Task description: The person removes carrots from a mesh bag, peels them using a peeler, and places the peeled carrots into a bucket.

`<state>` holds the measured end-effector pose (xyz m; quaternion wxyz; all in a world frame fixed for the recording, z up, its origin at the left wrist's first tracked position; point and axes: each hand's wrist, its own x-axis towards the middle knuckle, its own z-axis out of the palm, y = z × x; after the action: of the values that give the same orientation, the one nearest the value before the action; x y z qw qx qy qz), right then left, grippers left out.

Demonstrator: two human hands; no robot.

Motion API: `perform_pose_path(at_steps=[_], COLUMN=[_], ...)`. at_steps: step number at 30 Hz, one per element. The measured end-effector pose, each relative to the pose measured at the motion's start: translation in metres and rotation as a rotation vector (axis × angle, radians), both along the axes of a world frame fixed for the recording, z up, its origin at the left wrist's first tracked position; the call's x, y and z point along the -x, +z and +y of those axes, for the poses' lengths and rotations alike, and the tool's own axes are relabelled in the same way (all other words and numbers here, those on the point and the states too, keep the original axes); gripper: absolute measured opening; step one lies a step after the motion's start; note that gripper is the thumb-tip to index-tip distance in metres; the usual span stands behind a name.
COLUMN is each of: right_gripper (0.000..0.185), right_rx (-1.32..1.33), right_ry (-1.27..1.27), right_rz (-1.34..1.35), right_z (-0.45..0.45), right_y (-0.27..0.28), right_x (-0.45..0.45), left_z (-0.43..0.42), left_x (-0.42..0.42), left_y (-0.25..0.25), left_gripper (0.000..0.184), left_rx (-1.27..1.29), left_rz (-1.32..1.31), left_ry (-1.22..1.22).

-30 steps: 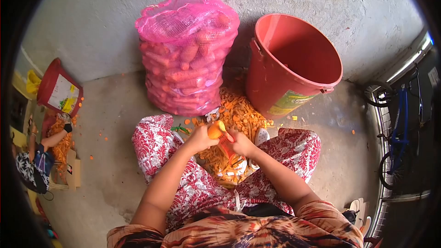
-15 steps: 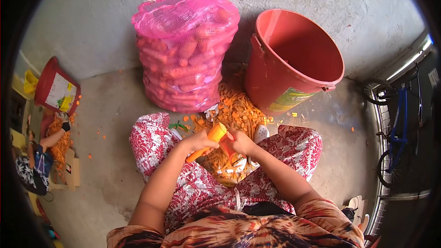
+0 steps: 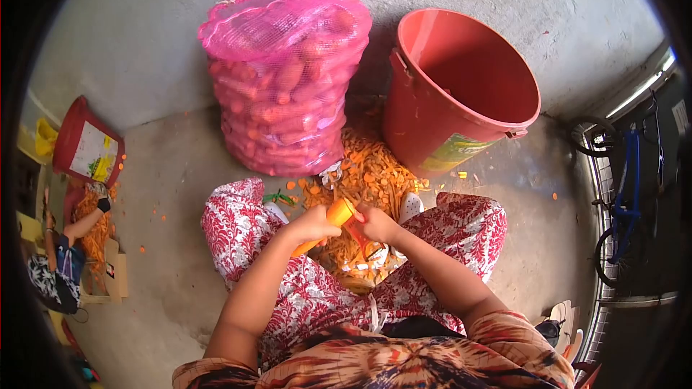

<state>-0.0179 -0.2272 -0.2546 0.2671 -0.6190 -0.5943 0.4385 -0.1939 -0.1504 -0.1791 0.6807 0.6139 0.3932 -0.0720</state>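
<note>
My left hand [image 3: 311, 225] is wrapped round a peeled orange carrot [image 3: 340, 211], whose thick end points up and to the right while its thin end shows below the palm. Close beside it, my right hand [image 3: 376, 224] grips a red-orange peeler [image 3: 358, 235] that is at the carrot's thick end. I cannot tell whether the blade touches the carrot. Beneath both hands lies a heap of carrot peelings [image 3: 371, 176] with cut carrot tops, spread between my legs.
A pink mesh sack [image 3: 288, 94] full of carrots stands against the wall. Right of it is a large red bucket [image 3: 432, 94]. At far left another person [image 3: 61, 256] sits by a second red bucket [image 3: 88, 145] and peelings. A blue bicycle [image 3: 627, 194] stands at right.
My left hand has turned a little over the carrot, covering more of its lower part. The peeler has shifted slightly against the thick end. The whole view has moved slightly.
</note>
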Motion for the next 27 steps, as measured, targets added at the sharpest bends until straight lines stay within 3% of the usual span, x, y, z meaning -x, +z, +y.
perform_pose_path(at_steps=[1,4,7,10,11,12,14,16,17,19,21,23,24,25,27], right_gripper=[0.026,0.026,0.027,0.025,0.024,0.021,0.02,0.018,0.019,0.023,0.022,0.027,0.031,0.036,0.034], right_rx=[-0.009,0.022,-0.02,0.064,0.123,0.192,-0.003,0.285,0.176,0.237,0.31,0.387,0.435,0.489,0.414], right_ry=[0.01,0.019,0.005,-0.015,-0.025,-0.04,0.2,0.22,0.35,0.839,0.701,0.664,0.698,0.732,0.677], right_rz=[0.009,0.057,0.041,-0.094,-0.153,-0.113,-0.235,-0.186,-0.456,-0.489,-0.483,-0.478,-0.477,-0.471,-0.47], right_z=[-0.001,0.001,0.004,0.007,0.009,0.01,0.004,0.009,0.01,0.018,0.015,0.021,0.026,0.028,0.032], right_y=[-0.002,0.017,0.017,-0.004,-0.014,-0.026,-0.054,-0.026,-0.031,-0.025,-0.031,-0.03,-0.028,-0.026,-0.02], right_x=[0.0,0.0,0.0,-0.003,-0.004,-0.003,-0.005,0.002,0.005,0.001,0.008,0.008,0.009,0.009,0.006], left_z=[-0.001,0.0,0.002,-0.011,-0.022,-0.026,-0.023,-0.013,-0.005,0.008,0.029,0.054,0.053,0.058,0.054], left_x=[0.0,0.005,0.007,-0.007,-0.014,-0.021,-0.027,-0.025,-0.023,-0.028,-0.048,-0.08,-0.106,-0.131,-0.173], left_y=[0.002,0.001,-0.004,0.003,0.012,0.009,0.003,0.002,0.006,0.012,0.013,0.03,0.068,0.082,0.128], left_gripper=[0.015,0.015,0.02,0.027,0.029,0.027,0.024,0.023,0.022,0.025,0.027,0.039,0.042,0.039,0.03], left_rx=[-0.031,0.331,0.485,0.104,0.166,0.065,-0.039,0.1,0.125,0.125,-0.127,-0.885,-0.961,-1.042,-1.338], left_rz=[0.01,-0.152,-0.193,-0.103,-0.074,-0.084,-0.083,-0.194,-0.263,-0.206,-0.03,0.018,0.183,0.185,0.0], left_ry=[-0.035,0.08,0.091,-0.33,-0.333,-0.28,-0.195,-0.009,0.016,0.084,-0.107,-0.708,-0.935,-1.085,-1.074])
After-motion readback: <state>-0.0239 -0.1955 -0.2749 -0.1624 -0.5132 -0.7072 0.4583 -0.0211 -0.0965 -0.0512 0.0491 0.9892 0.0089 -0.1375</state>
